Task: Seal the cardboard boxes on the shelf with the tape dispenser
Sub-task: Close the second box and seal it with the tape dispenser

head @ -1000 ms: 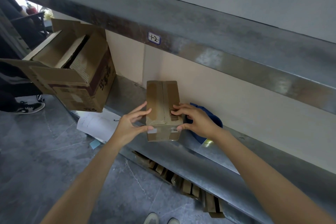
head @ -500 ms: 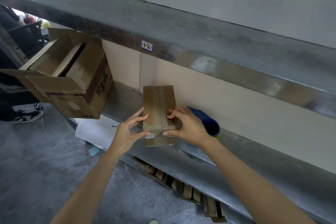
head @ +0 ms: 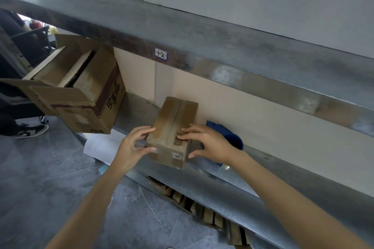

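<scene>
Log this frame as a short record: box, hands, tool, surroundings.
box: small brown cardboard box, flaps closed, at the grey metal shelf's front edge
left hand: grips its left side
right hand: fingers on top, thumb at near right edge
tool: blue plastic tape dispenser, on the shelf behind the right hand, untouched
nearby: large open cardboard box, left

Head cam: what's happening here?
A person grips a small cardboard box at the front edge of the metal shelf with both hands: the left hand on its left side, the right hand with fingers over the barcode label on top. The flaps are closed. The blue tape dispenser lies on the shelf behind the right hand, untouched. A larger open box sits to the left.
</scene>
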Demonstrator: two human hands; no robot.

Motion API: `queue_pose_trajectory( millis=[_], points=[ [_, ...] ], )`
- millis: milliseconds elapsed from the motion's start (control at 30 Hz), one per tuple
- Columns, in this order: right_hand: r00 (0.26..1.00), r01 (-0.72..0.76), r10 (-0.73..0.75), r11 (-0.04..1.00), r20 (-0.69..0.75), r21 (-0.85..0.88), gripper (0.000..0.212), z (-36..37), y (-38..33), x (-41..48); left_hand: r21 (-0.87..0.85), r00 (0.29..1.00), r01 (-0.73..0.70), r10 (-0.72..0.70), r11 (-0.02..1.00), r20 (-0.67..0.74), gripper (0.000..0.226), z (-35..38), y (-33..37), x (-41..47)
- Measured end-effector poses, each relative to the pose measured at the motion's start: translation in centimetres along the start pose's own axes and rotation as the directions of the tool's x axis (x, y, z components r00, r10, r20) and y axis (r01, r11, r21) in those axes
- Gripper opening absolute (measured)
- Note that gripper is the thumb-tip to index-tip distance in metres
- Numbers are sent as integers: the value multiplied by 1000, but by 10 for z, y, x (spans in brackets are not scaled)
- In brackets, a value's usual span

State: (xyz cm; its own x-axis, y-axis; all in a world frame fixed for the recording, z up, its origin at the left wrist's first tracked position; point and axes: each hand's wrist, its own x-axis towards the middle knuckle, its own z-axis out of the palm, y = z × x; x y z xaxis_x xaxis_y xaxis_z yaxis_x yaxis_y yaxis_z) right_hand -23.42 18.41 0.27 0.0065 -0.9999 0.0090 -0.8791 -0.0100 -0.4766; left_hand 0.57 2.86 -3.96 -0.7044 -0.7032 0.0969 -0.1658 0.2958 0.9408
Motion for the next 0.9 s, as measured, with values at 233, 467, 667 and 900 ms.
queue_pose_trajectory(
  millis=[233,467,667,900],
  points=[
    [972,64,-73,997,-222,-48,47,28,-19,28,41,924,150,-126,988,-361,41,5,0,-10],
    [959,55,-33,996,-280,71,53,32,-26,44,2,856,295,-263,956,-446,93,30,12,-6],
    [926,-243,276,958,-258,154,76,18,4,41,-26,880,231,-220,973,-422,85,22,8,3],
    [858,-380,472,850,-205,365,69,24,2,39,-119,960,141,-165,983,-226,54,-18,-12,38]
  ],
)
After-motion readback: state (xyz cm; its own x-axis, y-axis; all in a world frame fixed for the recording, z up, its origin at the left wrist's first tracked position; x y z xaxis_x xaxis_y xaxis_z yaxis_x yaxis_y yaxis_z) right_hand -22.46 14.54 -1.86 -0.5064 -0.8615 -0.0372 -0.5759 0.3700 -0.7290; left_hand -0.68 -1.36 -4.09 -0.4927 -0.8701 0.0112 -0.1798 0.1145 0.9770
